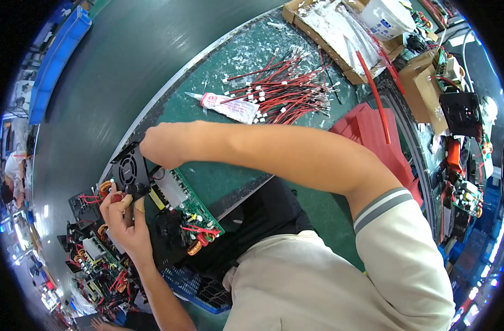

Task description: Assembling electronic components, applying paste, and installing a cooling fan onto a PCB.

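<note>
A black metal panel with a round fan grille (129, 168) stands tilted at the left end of the green bench. My left hand (125, 220) grips its lower edge, fingertips bent against it near a dark round part; tan coverings show on some fingertips. At the panel's upper right corner my right hand (166, 144) is closed, its back toward me, so whatever its fingers hold is hidden. Just right of the panel lies a green circuit board (199, 207) with a grey metal block, copper coils and red wires. A black fan (172, 223) sits beside the board.
Beyond my right forearm lie a white and red tube (230, 107) and a heap of red and black wires (288, 94) with white connectors. A cardboard tray (354, 74) with white paste is farther back. Red sheets (368, 129) lie right; more circuit assemblies (100, 256) crowd the left.
</note>
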The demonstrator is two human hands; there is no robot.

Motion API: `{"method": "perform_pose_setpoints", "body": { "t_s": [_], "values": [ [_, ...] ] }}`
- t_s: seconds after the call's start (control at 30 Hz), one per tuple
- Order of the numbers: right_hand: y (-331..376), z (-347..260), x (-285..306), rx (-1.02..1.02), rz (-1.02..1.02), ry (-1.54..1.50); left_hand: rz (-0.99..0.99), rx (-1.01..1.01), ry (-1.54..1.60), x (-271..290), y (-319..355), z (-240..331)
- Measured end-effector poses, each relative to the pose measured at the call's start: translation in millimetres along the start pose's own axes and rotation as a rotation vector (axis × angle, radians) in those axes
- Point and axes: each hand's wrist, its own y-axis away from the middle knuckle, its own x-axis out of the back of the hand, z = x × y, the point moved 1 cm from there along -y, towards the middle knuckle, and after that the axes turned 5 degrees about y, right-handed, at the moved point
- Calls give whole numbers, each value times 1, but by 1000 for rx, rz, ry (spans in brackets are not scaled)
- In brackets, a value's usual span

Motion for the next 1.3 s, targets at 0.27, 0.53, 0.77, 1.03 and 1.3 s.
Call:
{"method": "perform_pose_setpoints", "body": {
  "t_s": [0.27, 0.53, 0.77, 1.03, 1.3],
  "values": [
    [70, -80, 3, -69, 1172, -587, 314, 189, 220, 13, -44, 56],
    [92, -150, -17, 157, 1255, -510, 577, 188, 818, -31, -107, 103],
    [122, -170, -58, 52, 1157, -561, 285, -95, 115, -82, -144, 88],
    [114, -96, -39, -233, 1156, -877, 92, 287, 553, -142, -126, 87],
    [125, -121, -74, -123, 977, -1568, -478, -497, -460, -143, -107, 94]
  ]
}}
